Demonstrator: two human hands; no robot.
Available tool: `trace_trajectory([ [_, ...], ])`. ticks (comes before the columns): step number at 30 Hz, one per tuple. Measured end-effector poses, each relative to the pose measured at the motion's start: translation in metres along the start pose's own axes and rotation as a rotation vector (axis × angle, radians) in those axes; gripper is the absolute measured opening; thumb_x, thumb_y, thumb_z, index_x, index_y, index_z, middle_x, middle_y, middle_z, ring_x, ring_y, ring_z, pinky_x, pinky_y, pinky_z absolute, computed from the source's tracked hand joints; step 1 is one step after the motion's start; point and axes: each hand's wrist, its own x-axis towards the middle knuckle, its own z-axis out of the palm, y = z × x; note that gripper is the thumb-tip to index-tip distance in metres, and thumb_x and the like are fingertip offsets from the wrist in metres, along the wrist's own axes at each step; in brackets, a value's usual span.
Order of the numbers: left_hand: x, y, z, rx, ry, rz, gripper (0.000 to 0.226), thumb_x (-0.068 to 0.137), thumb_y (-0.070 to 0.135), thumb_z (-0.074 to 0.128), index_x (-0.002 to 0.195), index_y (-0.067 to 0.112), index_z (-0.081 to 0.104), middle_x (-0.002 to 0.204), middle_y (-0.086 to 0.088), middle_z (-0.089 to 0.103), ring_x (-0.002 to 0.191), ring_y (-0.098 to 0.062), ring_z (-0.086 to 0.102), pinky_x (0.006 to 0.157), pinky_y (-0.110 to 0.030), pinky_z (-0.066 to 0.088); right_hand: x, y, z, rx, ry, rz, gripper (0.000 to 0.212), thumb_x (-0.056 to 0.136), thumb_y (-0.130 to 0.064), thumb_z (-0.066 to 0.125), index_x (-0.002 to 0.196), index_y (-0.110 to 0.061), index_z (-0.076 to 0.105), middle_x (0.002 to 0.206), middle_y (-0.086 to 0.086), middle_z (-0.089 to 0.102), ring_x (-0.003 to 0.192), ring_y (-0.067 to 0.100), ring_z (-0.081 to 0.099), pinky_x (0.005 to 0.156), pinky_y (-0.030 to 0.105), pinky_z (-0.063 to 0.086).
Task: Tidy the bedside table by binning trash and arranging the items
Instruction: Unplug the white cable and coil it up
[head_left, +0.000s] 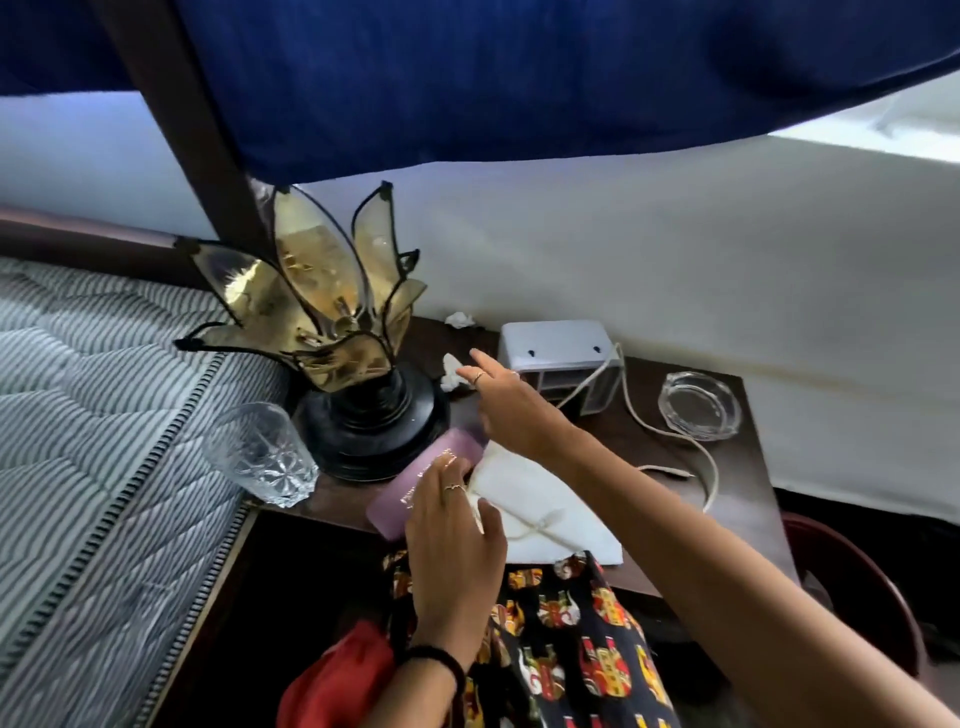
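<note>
The dark wooden bedside table (737, 467) carries a petal-shaped lamp (332, 322) on a black base. Between the lamp and a white box device lies a crumpled tissue (451, 370). My right hand (506, 400) reaches over it with fingers stretched out, the tips just at the tissue. A second crumpled tissue (459, 319) sits by the wall. My left hand (454, 525) rests with relaxed fingers on a purple case (415, 480) and the edge of a white cloth pouch (535, 506) with a drawstring.
A cut-glass tumbler (262, 457) stands at the table's left corner beside the striped mattress (104, 441). A white box device (563, 364) with a cord (670, 441) and a glass ashtray (698, 405) sit at the back right. A dark red bin (857, 587) stands right of the table.
</note>
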Motion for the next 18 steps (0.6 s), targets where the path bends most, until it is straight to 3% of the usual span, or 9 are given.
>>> trace_trajectory([
  [2,0.005,-0.004,-0.003,-0.045,0.020,-0.030,0.047,0.086,0.016,0.052,0.132,0.010,0.045,0.139,-0.007,0.047,0.131,-0.022,0.039,0.104,-0.035,0.034,0.021,-0.007,0.007,-0.011,-0.071,0.049,0.067,0.083,0.009,0.042,0.147,-0.004,0.026,0.157,0.021,0.018,0.139,0.039,0.032,0.114,0.040,0.027],
  [5,0.011,-0.008,-0.007,-0.077,0.025,-0.057,0.045,0.087,0.017,0.050,0.131,0.013,0.045,0.141,-0.004,0.044,0.133,-0.019,0.036,0.104,-0.035,0.035,0.047,-0.013,0.021,-0.066,-0.081,0.086,0.052,0.086,0.003,0.041,0.138,-0.005,0.037,0.144,0.021,0.035,0.125,0.044,0.044,0.103,0.049,0.040],
  [10,0.019,-0.016,-0.014,-0.124,0.066,-0.069,0.047,0.085,0.015,0.049,0.132,0.013,0.044,0.143,-0.001,0.041,0.132,-0.018,0.038,0.103,-0.035,0.035,0.069,-0.014,0.033,-0.112,-0.006,0.117,0.028,0.083,0.009,0.042,0.108,0.001,0.052,0.120,0.021,0.044,0.105,0.044,0.053,0.081,0.046,0.046],
  [13,0.025,-0.020,-0.016,-0.121,0.090,-0.062,0.049,0.082,0.014,0.051,0.131,0.015,0.046,0.142,0.001,0.043,0.132,-0.017,0.038,0.100,-0.035,0.035,0.081,-0.018,0.025,-0.025,0.068,0.117,0.019,0.081,0.004,0.047,0.098,0.003,0.056,0.112,0.023,0.054,0.102,0.043,0.055,0.081,0.044,0.047],
  [18,0.030,-0.021,-0.016,-0.142,0.126,-0.085,0.048,0.079,0.012,0.054,0.127,0.011,0.053,0.138,-0.003,0.049,0.127,-0.023,0.046,0.094,-0.035,0.037,0.106,-0.017,-0.007,-0.047,0.148,0.090,0.028,0.091,-0.011,0.045,0.104,0.008,0.062,0.113,0.027,0.060,0.106,0.040,0.057,0.091,0.042,0.046],
])
